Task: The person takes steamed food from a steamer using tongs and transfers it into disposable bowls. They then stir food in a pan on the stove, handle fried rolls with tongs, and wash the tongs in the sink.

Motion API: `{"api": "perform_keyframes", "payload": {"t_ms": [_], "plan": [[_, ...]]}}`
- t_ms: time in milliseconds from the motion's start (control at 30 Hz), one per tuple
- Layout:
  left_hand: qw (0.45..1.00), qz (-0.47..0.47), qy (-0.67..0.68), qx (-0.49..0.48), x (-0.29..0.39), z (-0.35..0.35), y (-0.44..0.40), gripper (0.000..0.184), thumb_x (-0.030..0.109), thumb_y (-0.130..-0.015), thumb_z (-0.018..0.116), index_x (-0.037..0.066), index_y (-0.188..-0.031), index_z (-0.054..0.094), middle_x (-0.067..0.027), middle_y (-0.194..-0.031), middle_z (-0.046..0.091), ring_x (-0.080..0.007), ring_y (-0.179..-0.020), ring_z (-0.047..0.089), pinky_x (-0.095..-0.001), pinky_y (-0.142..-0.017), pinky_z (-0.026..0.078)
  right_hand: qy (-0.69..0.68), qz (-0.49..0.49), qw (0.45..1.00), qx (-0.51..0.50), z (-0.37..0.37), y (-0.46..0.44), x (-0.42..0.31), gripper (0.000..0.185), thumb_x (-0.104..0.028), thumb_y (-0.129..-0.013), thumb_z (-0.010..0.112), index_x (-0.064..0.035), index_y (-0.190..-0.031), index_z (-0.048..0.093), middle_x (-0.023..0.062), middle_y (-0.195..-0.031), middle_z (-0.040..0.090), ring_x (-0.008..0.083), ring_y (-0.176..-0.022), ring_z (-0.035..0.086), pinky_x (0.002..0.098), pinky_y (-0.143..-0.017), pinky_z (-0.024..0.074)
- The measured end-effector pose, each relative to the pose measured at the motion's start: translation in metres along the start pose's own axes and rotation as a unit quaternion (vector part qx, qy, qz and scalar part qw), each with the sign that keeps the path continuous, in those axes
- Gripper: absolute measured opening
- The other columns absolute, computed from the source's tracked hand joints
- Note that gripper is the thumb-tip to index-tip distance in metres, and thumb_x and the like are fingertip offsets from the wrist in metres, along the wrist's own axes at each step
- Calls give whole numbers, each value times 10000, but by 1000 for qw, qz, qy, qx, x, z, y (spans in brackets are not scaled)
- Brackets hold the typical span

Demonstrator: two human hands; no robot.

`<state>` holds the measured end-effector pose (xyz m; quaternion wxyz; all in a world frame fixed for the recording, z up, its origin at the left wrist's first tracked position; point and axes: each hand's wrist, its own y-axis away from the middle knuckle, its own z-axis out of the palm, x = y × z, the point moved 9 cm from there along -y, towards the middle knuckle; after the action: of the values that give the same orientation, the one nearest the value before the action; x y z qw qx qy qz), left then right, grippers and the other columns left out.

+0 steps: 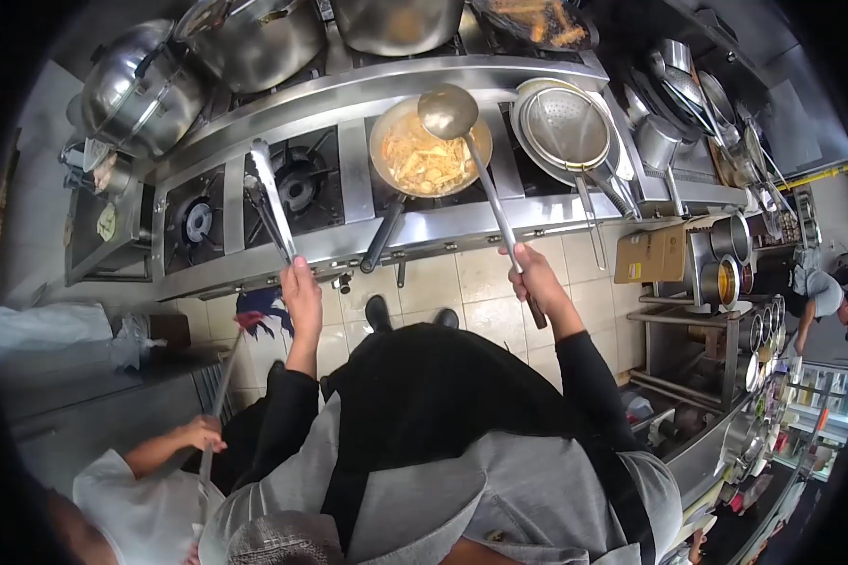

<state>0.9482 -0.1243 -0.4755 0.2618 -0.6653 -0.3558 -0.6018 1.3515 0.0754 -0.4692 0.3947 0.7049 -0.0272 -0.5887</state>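
Observation:
My left hand (301, 290) is closed round the handle end of metal tongs (271, 193), whose tips reach over the stove to the left of the pan. In my right hand (541, 281) is the long handle of a ladle (448, 111). The ladle's bowl is above the upper right part of a frying pan (377, 151); whether it touches the food is unclear. Pale, saucy food in chunks (426, 162) fills the pan, which sits on a burner with its black handle (383, 235) pointing toward me.
Large steel pots (251, 47) stand behind the burners. A strainer (567, 127) rests on stacked pans at the right. A cardboard box (650, 254) and a rack (685, 330) stand further right. At lower left, a co-worker's hand (203, 433) grips a long pole.

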Motion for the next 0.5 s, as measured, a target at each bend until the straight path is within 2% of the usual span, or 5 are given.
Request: {"api": "perform_keyframes", "payload": {"t_ms": [200, 267, 300, 367, 500], "plan": [[1000, -16, -6, 7, -7, -10, 5, 302, 373, -1052, 468, 134, -870, 489, 71, -711, 388, -19, -551, 361, -201, -467, 302, -113, -8, 993, 18, -16, 17, -10, 394, -485, -1035, 430, -99, -1047, 505, -54, -562, 294, 57, -389, 265, 238, -359, 258], [999, -27, 15, 19, 1, -5, 10, 313, 372, -1055, 459, 118, -874, 490, 61, -714, 375, -27, -546, 365, -210, -449, 305, -107, 7, 994, -7, -38, 20, -11, 409, -448, -1023, 483, -63, -1156, 519, -5, -569, 420, 130, -423, 410, 310, -406, 386], [1000, -26, 5, 16, 2, -6, 10, 318, 371, -1056, 455, 114, -873, 489, 57, -715, 372, -30, -543, 363, -213, -446, 306, 30, -127, 989, 71, -55, 16, -26, 412, -429, -1011, 506, -66, -1207, 509, 60, -604, 486, 205, -476, 484, 354, -453, 427], [1000, -8, 3, 16, -7, -5, 3, 321, 370, -1059, 450, 112, -871, 484, 53, -716, 369, -31, -536, 358, -212, -444, 307, 290, -361, 860, 214, -52, 22, -51, 456, -390, -989, 552, -71, -1310, 488, 190, -672, 619, 355, -581, 634, 443, -547, 507], [999, -2, 40, 2, 8, 10, -2, 331, 368, -1062, 441, 111, -855, 472, 46, -720, 375, -29, -531, 350, -211, -443, 310, 425, -192, 859, 211, -33, 13, -49, 455, -320, -967, 580, -69, -1341, 512, 294, -930, 665, 487, -892, 637, 493, -792, 525]]}}
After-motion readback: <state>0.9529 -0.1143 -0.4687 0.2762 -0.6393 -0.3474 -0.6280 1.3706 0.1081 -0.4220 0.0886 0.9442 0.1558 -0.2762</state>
